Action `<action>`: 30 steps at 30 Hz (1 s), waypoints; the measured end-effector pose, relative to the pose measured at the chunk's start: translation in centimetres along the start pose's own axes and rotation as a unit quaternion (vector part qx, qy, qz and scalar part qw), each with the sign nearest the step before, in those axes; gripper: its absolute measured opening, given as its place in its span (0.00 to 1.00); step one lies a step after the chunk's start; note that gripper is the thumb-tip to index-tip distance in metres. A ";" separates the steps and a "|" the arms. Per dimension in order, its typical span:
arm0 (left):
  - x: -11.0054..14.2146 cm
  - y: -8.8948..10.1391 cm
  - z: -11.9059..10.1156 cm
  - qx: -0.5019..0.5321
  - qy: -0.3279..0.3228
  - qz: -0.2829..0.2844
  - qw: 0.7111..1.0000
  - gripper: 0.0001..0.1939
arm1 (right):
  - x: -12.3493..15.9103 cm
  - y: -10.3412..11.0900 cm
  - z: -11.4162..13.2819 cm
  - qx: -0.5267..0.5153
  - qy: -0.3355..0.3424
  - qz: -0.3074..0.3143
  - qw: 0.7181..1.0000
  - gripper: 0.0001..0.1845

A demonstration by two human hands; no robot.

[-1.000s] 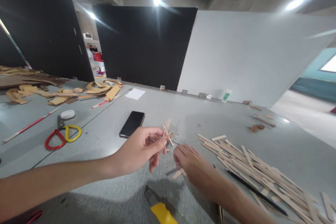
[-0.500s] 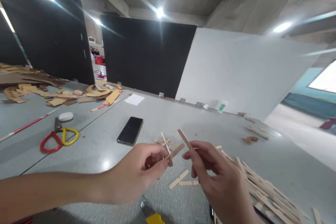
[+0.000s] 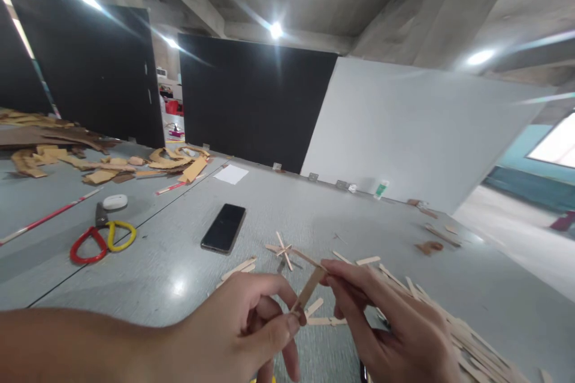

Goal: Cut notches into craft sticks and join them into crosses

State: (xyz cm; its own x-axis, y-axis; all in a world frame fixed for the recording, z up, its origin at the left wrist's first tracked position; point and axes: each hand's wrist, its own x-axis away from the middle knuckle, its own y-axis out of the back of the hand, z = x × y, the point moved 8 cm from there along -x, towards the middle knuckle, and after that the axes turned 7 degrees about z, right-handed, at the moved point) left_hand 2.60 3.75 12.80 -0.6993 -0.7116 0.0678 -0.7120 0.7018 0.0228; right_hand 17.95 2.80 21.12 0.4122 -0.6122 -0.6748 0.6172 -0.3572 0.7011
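In the middle of the head view, my left hand (image 3: pixel 256 323) pinches a flat wooden craft stick (image 3: pixel 311 288) between thumb and fingers, angled up to the right. My right hand (image 3: pixel 390 317) grips a second craft stick (image 3: pixel 306 257) by its near end; it points up and left. The two sticks meet, or nearly so, at my right fingertips; whether they touch I cannot tell. Below them on the table lie short notched sticks (image 3: pixel 327 321). Several sticks crossed like a star (image 3: pixel 283 249) rest just beyond, and more sticks (image 3: pixel 240 268) show behind my left hand.
A phone (image 3: pixel 223 228) lies left of centre. Scissors (image 3: pixel 103 239) with red and yellow handles and a white oval object (image 3: pixel 115 201) are further left. Cardboard scraps (image 3: pixel 103 167) cover the far left. A pile of craft sticks (image 3: pixel 471 335) spreads at right. Panels (image 3: pixel 251 102) stand behind.
My right hand has brought its stick down against or near the upper end of the left one. My left hand has lowered, tilting its stick more upright and uncovering the crossed sticks.
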 end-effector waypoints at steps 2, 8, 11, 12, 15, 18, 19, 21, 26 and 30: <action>0.0 -0.1 0.0 0.006 0.005 0.005 1.000 0.18 | 0.2 0.2 -0.1 0.008 -0.012 -0.010 1.000 0.10; 0.2 -0.3 0.2 0.015 0.015 0.010 1.000 0.18 | 0.2 -0.1 0.4 0.008 0.007 0.017 1.000 0.11; 0.3 -0.4 0.2 0.023 0.014 0.015 1.000 0.17 | 0.1 0.0 0.6 0.020 0.018 0.013 1.000 0.11; 0.3 -0.4 0.2 0.023 0.012 0.015 1.000 0.17 | 0.1 -0.1 0.7 0.025 0.022 0.014 0.999 0.11; 0.3 -0.5 0.1 0.024 0.008 0.019 0.999 0.17 | 0.0 -0.2 1.0 0.034 0.036 0.018 0.999 0.11; 0.3 -0.6 0.2 0.020 0.014 0.017 1.000 0.18 | 0.2 -0.4 1.2 0.038 0.045 0.021 0.998 0.12; 0.3 -0.6 0.3 0.019 0.016 0.017 1.000 0.19 | 0.3 -0.4 1.2 0.042 0.044 0.020 0.998 0.12; 0.2 -0.5 0.3 0.015 0.007 0.012 1.000 0.18 | 0.5 -0.4 1.2 0.053 0.040 0.007 0.998 0.12; 0.0 0.3 0.0 0.031 -0.028 -0.027 0.999 0.16 | 0.4 0.0 0.5 0.046 -0.021 -0.034 0.998 0.06; -0.1 0.7 -0.2 0.085 -0.041 -0.042 0.995 0.14 | 0.4 -0.5 -0.4 -0.021 -0.081 -0.027 0.996 0.06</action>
State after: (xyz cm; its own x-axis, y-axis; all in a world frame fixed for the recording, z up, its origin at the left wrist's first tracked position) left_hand 2.14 4.31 13.02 -0.6347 -0.7727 -0.0096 -0.7638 0.6291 -0.1445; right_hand 18.15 2.99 20.40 0.2658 -0.6997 -0.6631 0.6644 -0.3655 0.6520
